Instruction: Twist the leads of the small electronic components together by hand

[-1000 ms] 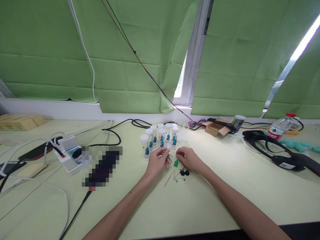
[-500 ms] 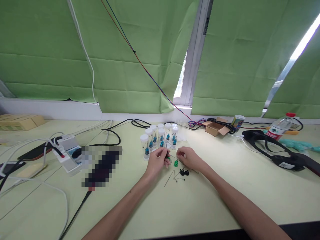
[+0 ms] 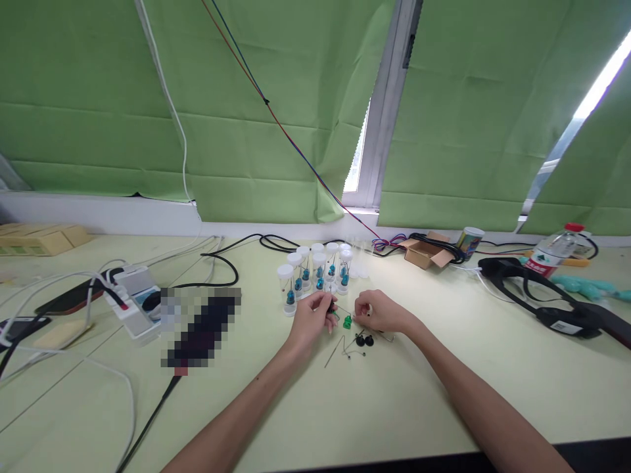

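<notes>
My left hand (image 3: pixel 311 316) is closed in a pinch around a small dark part with a thin wire (image 3: pixel 344 309) reaching out to the right; most of the part is hidden by the fingers. Just right of it, a small green piece (image 3: pixel 348 322) appears near the wire's end. My right hand (image 3: pixel 382 311) has its fingers curled and pressed together beside the green piece; whatever is in them is too small to make out. Below the hands lie two round black pieces (image 3: pixel 365 340) and several thin bent wires (image 3: pixel 335 351).
Behind my hands stand several clear tubes (image 3: pixel 290 289) with white caps and blue parts inside. A power strip (image 3: pixel 132 305) and cables are at left. Farther right are an open cardboard box (image 3: pixel 424 253), a can (image 3: pixel 470 243), a black headset (image 3: pixel 557 309) and a water bottle (image 3: pixel 552 253).
My right hand has shifted slightly right, away from the green piece, and its fingers have curled in. My left hand keeps its pinch in nearly the same place.
</notes>
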Demonstrator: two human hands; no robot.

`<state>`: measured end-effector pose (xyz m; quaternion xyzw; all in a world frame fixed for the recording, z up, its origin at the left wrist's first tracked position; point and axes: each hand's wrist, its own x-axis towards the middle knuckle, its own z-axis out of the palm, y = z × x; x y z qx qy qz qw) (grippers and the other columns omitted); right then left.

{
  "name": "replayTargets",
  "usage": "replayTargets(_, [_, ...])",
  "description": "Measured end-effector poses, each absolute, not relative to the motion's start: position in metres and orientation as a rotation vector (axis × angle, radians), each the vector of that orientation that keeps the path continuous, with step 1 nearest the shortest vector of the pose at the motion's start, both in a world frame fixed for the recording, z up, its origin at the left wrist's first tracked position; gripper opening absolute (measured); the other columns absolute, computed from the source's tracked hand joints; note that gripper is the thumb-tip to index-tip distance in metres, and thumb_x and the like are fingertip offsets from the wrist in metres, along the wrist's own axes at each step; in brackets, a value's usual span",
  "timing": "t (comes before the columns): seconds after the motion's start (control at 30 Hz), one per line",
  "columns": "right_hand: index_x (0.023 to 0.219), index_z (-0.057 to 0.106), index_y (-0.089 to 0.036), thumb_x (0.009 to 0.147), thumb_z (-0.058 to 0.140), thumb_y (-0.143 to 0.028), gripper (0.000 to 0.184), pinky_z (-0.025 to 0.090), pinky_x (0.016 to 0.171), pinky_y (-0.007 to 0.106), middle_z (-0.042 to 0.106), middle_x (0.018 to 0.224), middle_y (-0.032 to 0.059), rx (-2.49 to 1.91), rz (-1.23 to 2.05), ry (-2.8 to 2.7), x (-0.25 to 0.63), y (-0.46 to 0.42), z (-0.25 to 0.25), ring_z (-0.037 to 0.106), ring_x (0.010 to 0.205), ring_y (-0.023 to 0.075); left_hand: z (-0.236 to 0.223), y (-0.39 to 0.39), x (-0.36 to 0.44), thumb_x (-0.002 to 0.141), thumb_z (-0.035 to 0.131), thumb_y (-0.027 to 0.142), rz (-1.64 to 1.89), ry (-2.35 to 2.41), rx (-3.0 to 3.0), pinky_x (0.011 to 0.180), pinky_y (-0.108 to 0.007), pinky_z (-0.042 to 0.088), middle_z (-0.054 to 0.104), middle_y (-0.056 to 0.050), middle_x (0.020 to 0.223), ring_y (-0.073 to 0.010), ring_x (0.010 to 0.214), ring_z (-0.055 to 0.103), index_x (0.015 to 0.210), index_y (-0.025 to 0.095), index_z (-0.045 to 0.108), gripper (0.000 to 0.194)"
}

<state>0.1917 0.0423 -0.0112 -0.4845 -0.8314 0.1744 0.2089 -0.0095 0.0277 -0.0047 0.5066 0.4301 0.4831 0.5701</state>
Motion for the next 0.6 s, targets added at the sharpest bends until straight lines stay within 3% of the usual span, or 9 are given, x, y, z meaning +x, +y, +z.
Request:
replayTargets(0.33, [0.063, 0.055, -0.019, 0.078, 0.062, -0.021, 0.017, 0.038, 0.076, 0.033, 0.058, 0.069, 0.0009, -1.387, 0.342, -2.475, 0.192, 0.040, -0.011, 0.053, 0.070, 0.0171, -0.006, 0.028, -0.009, 0.078, 0.063, 0.045, 1.131, 1.008, 1.209, 0.041, -0.021, 0.038, 0.056, -0.001, 0.068, -0.0086, 0.045, 0.055, 0.077, 0.014, 0.061, 0.031])
replayTargets(0.6, [0.076, 0.056, -0.019, 0.091, 0.048, -0.023, 0.017, 0.038, 0.080, 0.036, 0.058, 0.085, 0.0079, -1.484, 0.171, -2.632, 0.186, 0.031, -0.007, 0.053, 0.083, 0.0229, -0.008, 0.028, -0.009, 0.079, 0.063, 0.043, 1.124, 1.003, 1.221, 0.041, -0.020, 0.039, 0.056, -0.002, 0.069, -0.0087, 0.046, 0.055, 0.077, 0.014, 0.062, 0.029])
